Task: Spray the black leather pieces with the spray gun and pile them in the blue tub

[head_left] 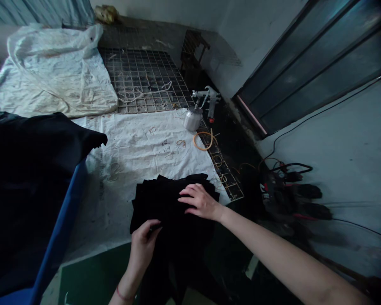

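Observation:
A stack of black cloth pieces (168,197) with uneven, stepped edges lies in front of me on a white sheet. My left hand (143,239) is at the near left side of the stack, thumb and fingers pinched together on the black cloth. How much cloth it grips is hard to see against the dark. On top of the stack, toward its right side, rests my right hand (201,203), fingers spread and nothing held in them.
A blue bin (62,212) draped with black cloth (34,156) stands at left. The white sheet (136,148) covers part of a wire grid (139,72). A spray gun with a metal cup (193,118) and a hose (203,148) sits beyond the stack. A machine (292,190) is at right.

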Motion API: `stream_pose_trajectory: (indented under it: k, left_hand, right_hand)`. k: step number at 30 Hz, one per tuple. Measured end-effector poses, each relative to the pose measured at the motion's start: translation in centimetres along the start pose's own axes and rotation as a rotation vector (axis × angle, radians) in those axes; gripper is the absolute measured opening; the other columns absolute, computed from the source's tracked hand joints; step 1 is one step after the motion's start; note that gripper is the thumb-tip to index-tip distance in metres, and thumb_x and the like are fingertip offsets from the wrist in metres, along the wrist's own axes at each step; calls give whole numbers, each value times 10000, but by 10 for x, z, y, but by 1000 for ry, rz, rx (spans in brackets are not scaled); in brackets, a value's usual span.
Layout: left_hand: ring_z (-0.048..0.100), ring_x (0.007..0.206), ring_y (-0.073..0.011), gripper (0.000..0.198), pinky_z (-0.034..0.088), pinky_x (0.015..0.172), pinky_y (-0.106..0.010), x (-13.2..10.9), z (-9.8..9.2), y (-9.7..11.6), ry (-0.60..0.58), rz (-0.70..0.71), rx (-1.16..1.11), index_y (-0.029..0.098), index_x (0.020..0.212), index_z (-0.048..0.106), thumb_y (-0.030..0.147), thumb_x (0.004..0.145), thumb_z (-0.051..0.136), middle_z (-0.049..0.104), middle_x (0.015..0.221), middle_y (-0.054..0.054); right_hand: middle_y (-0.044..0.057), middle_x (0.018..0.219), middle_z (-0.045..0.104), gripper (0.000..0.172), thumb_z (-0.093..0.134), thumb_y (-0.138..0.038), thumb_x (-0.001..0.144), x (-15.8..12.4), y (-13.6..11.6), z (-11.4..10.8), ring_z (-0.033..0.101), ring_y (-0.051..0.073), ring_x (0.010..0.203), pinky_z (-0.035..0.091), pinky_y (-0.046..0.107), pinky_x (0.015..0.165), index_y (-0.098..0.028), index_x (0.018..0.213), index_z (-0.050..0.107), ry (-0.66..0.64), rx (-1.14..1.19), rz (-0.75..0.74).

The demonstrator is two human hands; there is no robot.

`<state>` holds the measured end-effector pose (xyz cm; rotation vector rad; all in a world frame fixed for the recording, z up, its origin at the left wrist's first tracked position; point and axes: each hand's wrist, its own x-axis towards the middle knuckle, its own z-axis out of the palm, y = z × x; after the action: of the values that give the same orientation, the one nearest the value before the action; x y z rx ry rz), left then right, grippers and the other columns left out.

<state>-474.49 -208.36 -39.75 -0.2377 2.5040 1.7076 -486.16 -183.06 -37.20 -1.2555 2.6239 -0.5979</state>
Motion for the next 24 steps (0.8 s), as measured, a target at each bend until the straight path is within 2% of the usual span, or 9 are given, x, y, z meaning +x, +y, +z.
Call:
stream_pose_trajectory:
  k: [3,6,7,9,11,13,16,20,24]
  left_hand:
    - [669,871,-197,278,541,772,-315,0,-4,18,-189,105,21,239,910,724,178,793,480,716,927,-72]
    - [666,902,-199,418,540,768,-318,-5,-11,33,-333,132,14,260,970,731,117,752,405,710,974,-82]
    - [667,889,-202,392,539,760,-317,-7,-13,34,-319,120,2,256,957,734,131,759,420,712,962,-84]
    - [664,829,-208,252,535,726,-311,-9,-15,32,-187,35,-30,231,901,732,215,777,512,716,902,-83]
    - [652,755,-204,185,528,677,-299,-10,-13,24,-33,-123,-102,195,834,708,335,752,619,713,817,-69]
    - [642,716,-196,272,521,646,-288,-7,-7,13,30,-300,-213,168,813,679,423,718,664,711,771,-53]
    - [652,747,-215,354,514,659,-299,3,5,-1,74,-450,-253,145,836,661,469,695,667,721,791,-60]
    - [659,785,-260,320,487,674,-335,18,12,-13,176,-471,128,167,870,660,445,714,632,716,813,-76]
    - [645,818,-257,282,487,728,-357,20,15,-16,214,-345,355,172,929,648,392,772,569,683,865,-91]
  right_hand:
    - [83,1289,571,572,689,-403,792,13,-16,-3,369,254,1264,256,418,1037,-237,1313,520,-98,95,-85]
    - [29,1076,672,330,716,-354,766,23,-24,-10,438,230,1206,248,390,1042,-245,1074,663,-232,178,-155]
    - [19,990,689,226,724,-328,758,24,-23,-14,478,226,1162,254,385,1037,-236,961,690,-276,190,-149]
    - [8,869,696,150,735,-311,746,22,-19,-22,568,208,1017,313,355,989,-217,856,694,-344,221,-56]
    - [-5,786,688,221,748,-359,731,18,-11,-31,615,176,812,405,292,843,-211,886,696,-425,281,122]
    - [-18,738,678,308,765,-422,696,18,-3,-35,608,157,676,424,243,677,-214,914,702,-516,341,284]
    - [2,772,696,388,793,-456,646,28,5,-28,638,185,728,422,230,626,-218,942,713,-536,280,439]
    - [60,919,714,389,787,-404,681,48,3,-5,661,244,888,457,269,689,-230,1018,701,-453,-7,525]
    - [76,1029,659,278,761,-335,733,47,-11,7,650,221,832,477,292,670,-207,970,693,-387,-175,494]
